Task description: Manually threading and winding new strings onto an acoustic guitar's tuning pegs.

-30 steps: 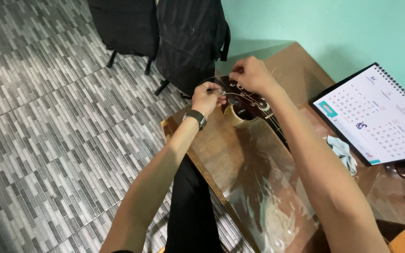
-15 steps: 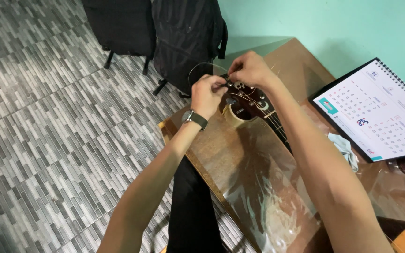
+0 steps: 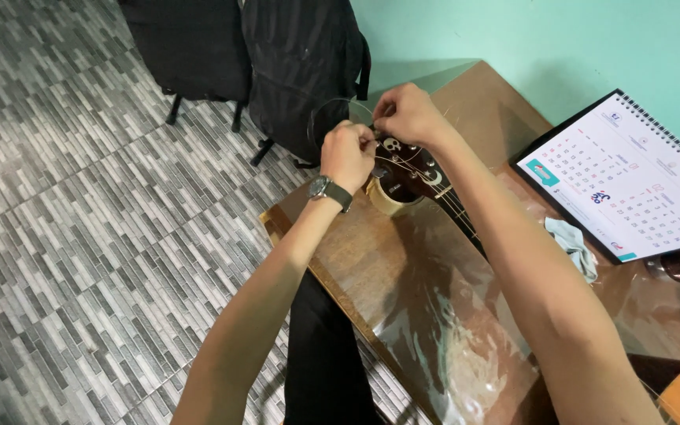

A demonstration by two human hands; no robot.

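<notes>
A brown wooden desk (image 3: 403, 267) with a glossy clear cover stands against a teal wall (image 3: 513, 39), above a grey patterned tile floor (image 3: 80, 236). A spiral-bound calendar (image 3: 623, 177) leans at the right, with a crumpled cloth (image 3: 576, 245) beside it. A dark guitar headstock (image 3: 407, 169) rests on a roll of tape (image 3: 393, 201) near the desk's far edge. The left hand (image 3: 348, 153), a watch on its wrist, and the right hand (image 3: 403, 114) are both closed in a pinch at the headstock tip, apparently gripping a thin guitar string (image 3: 328, 110) that loops upward. Loose springy wire could slip and whip free, or kink.
</notes>
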